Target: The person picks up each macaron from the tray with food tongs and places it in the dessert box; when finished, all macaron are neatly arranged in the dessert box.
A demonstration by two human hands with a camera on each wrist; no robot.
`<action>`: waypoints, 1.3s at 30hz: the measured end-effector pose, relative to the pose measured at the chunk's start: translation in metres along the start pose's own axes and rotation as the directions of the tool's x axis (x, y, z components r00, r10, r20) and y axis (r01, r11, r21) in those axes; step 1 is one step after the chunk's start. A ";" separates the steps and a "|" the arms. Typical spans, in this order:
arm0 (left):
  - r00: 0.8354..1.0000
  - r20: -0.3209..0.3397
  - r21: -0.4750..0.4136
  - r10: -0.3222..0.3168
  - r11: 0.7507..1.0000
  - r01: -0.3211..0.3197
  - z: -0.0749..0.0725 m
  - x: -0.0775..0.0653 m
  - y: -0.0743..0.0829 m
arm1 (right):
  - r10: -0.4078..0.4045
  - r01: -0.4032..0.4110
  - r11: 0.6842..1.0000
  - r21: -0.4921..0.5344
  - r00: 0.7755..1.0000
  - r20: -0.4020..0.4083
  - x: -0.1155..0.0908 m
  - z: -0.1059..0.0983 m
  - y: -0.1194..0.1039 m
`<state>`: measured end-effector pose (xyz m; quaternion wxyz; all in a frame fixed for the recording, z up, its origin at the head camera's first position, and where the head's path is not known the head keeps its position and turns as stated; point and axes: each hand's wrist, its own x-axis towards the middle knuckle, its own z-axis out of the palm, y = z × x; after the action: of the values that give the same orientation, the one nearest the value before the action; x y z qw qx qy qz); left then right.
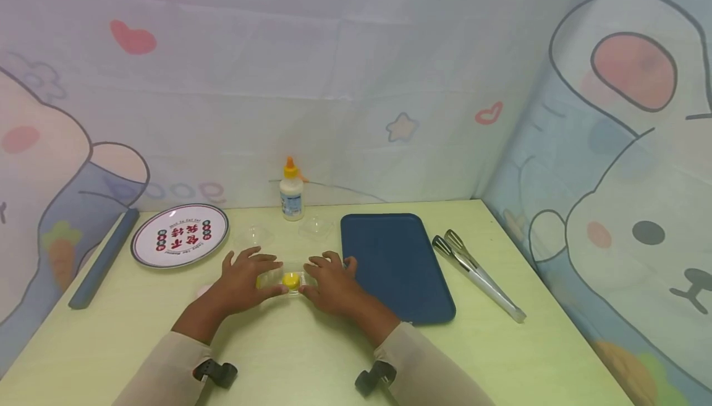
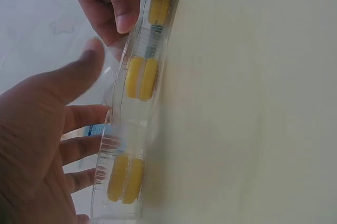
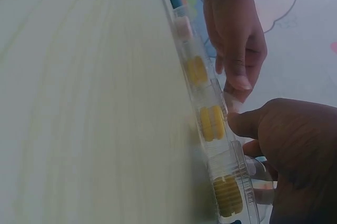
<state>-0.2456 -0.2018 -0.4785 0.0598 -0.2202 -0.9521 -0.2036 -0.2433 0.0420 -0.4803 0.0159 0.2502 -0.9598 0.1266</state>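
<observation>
A clear plastic box (image 1: 293, 266) lies on the table between both hands, with yellow macarons (image 1: 291, 280) inside. From the side, the left wrist view shows a yellow macaron (image 2: 141, 79) standing on edge in the box. My left hand (image 1: 243, 282) spans the box's left part, its fingers at the far side and its thumb raised off the wall. My right hand (image 1: 335, 283) reaches over the right part, thumb (image 3: 245, 123) along the upper edge and fingers behind. A pink macaron (image 3: 182, 27) shows beyond the yellow ones in the right wrist view.
A blue tray (image 1: 397, 270) lies to the right, with metal tongs (image 1: 479, 273) beyond it. At the left are a printed plate (image 1: 180, 236) and a blue-grey rod (image 1: 104, 257). Behind the hands stand a glue bottle (image 1: 292, 196) and clear plastic domes (image 1: 316, 226).
</observation>
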 end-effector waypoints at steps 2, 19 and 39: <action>0.999 -0.029 0.002 -0.013 1.000 0.013 -0.001 -0.001 -0.001 | -0.004 0.004 1.000 -0.002 1.000 -0.012 0.000 0.001 0.000; 0.964 -0.081 0.054 -0.252 0.965 0.256 -0.010 0.003 -0.026 | -0.045 0.050 0.997 0.063 0.995 -0.092 0.000 0.003 0.004; 0.972 0.038 -0.036 -0.233 0.971 0.235 -0.008 0.007 -0.035 | -0.049 0.056 0.995 0.084 0.995 -0.082 0.001 0.006 0.005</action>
<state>-0.2674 -0.2307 -0.4824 0.0149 -0.1111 -0.9679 -0.2248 -0.2462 0.0447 -0.4874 0.0465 0.2705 -0.9451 0.1774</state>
